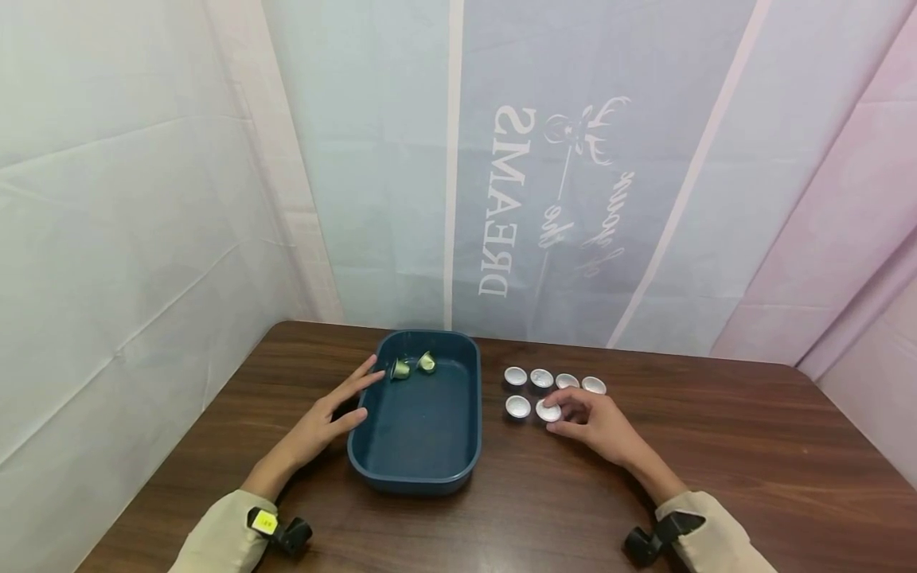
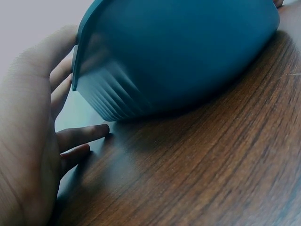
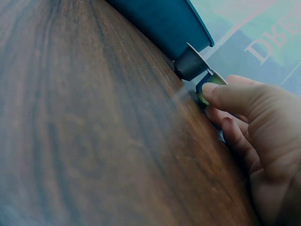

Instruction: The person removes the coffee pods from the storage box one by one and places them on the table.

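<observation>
A dark blue bin (image 1: 423, 434) stands left of the table's middle, with two gold-green coffee capsules (image 1: 400, 370) lying at its far end. My left hand (image 1: 315, 430) touches the bin's left rim, its fingers spread and fairly straight. To the bin's right, coffee capsules stand with silver lids up in two rows. My right hand (image 1: 595, 426) pinches the right capsule (image 1: 548, 411) of the near row between thumb and fingers. In the right wrist view, a strip of green shows on this capsule's side (image 3: 203, 96). Just left of it stands another near-row capsule (image 1: 517, 408).
Several more capsules (image 1: 541, 379) make up the far row, the right ones close behind my right hand. The brown wooden table (image 1: 752, 454) ends at a hanging printed cloth (image 1: 387, 199) at the back. Black wrist mounts (image 1: 290, 535) sit on both sleeves.
</observation>
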`<action>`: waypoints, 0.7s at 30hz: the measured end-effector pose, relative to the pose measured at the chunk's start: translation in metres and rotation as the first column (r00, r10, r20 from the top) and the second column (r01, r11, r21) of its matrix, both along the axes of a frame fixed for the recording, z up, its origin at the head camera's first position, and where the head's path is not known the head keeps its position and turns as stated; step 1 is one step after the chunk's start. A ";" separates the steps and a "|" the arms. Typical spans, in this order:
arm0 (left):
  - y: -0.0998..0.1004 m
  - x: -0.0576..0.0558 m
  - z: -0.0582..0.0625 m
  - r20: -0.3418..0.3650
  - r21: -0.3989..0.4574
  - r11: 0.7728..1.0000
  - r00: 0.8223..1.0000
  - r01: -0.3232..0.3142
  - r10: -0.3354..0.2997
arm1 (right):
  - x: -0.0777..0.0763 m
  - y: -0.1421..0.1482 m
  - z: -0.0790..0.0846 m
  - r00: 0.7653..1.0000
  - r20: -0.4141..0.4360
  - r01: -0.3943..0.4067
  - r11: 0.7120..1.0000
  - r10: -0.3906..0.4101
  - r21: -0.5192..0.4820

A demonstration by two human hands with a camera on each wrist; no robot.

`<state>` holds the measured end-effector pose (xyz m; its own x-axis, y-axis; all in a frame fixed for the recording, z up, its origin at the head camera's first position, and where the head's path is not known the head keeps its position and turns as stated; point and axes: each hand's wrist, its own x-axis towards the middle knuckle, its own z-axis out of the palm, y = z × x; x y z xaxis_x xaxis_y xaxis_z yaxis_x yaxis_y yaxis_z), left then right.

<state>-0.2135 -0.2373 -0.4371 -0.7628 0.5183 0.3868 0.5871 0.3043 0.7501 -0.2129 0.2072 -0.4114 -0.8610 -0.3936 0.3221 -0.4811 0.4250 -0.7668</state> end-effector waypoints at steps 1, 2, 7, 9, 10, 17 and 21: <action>0.000 0.000 0.000 -0.001 -0.005 1.000 1.000 0.000 0.000 | 0.000 0.000 0.001 1.000 0.009 0.003 1.000 -0.003 0.000; 0.000 0.000 0.000 0.000 -0.006 1.000 1.000 0.001 -0.001 | 0.001 0.000 0.001 1.000 0.015 0.007 1.000 -0.007 0.003; 0.001 0.000 0.002 0.000 -0.011 1.000 1.000 0.003 -0.003 | 0.001 0.000 0.001 1.000 0.028 0.013 1.000 -0.013 0.013; 0.001 0.001 0.002 0.006 -0.008 1.000 1.000 0.004 -0.004 | 0.001 0.000 0.000 1.000 0.028 0.010 1.000 -0.010 0.011; 0.001 0.001 0.002 0.009 -0.007 1.000 1.000 0.004 -0.004 | 0.001 0.000 -0.001 1.000 0.028 0.009 1.000 -0.009 0.011; 0.000 0.002 0.002 0.017 -0.006 1.000 1.000 -0.003 0.003 | 0.001 0.001 -0.002 1.000 0.003 -0.003 1.000 0.003 0.004; 0.001 0.002 0.002 0.015 -0.008 1.000 1.000 -0.006 0.007 | 0.001 0.001 -0.001 1.000 -0.003 -0.007 1.000 0.007 0.003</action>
